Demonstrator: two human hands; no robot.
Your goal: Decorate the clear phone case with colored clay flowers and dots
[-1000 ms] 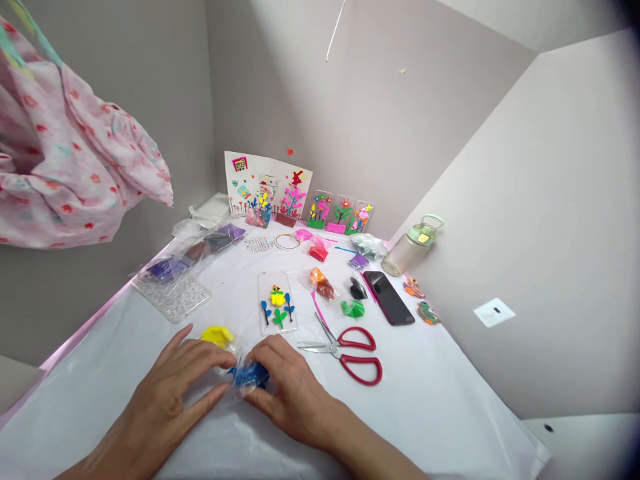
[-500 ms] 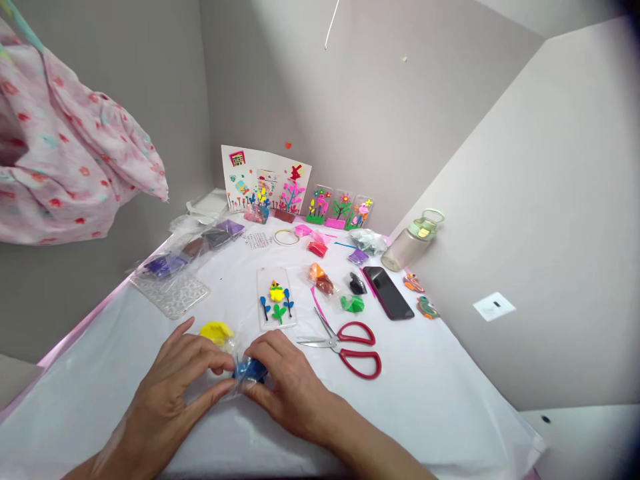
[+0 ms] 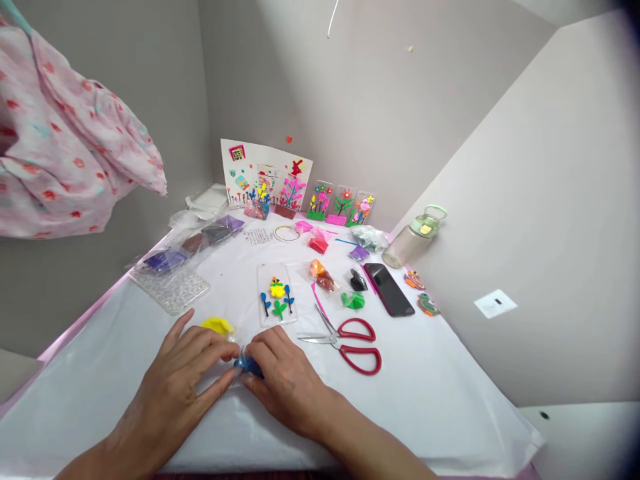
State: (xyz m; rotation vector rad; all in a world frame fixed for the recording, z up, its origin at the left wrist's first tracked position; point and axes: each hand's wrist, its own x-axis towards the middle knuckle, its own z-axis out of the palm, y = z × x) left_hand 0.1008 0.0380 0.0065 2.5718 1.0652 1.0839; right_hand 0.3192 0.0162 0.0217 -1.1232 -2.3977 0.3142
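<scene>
Two bare hands meet at the near side of a white-covered worktop (image 3: 435, 400), left of centre. Between them, a small blue packet (image 3: 249, 365) in clear wrapping, partly hidden by the fingers. Right hand (image 3: 290, 383) grasps it from the right, thumb below, fingers curled over. Left hand (image 3: 183, 373) pinches its left end between thumb and forefinger, the other fingers loosely bent.

Just beyond the left hand, a yellow packet (image 3: 217, 326). Farther on, near centre, a clear case (image 3: 263, 317) lies flat, bearing a yellow chick (image 3: 277, 288) with blue and green plant shapes about it. To the right of the hands, red-handled scissors (image 3: 331, 339) lie with blades apart, tips leftward.

Beyond the scissors, a loose group: green packet (image 3: 353, 301), black packet (image 3: 358, 281), an orange and brown pair in clear wrap (image 3: 321, 275). Dark phone (image 3: 389, 290) to their right, two small duck figures (image 3: 429, 305) past it. A lidded bottle (image 3: 407, 243) stands farther off on the right.

Far side: a decorated white sheet (image 3: 250, 160) stands upright, three ornamented clear panels (image 3: 343, 205) to its right. Far left: a patterned clear case (image 3: 173, 291) lies beside bagged purple packets (image 3: 167, 260). Pink floral cloth (image 3: 75, 147) hangs above the left side
</scene>
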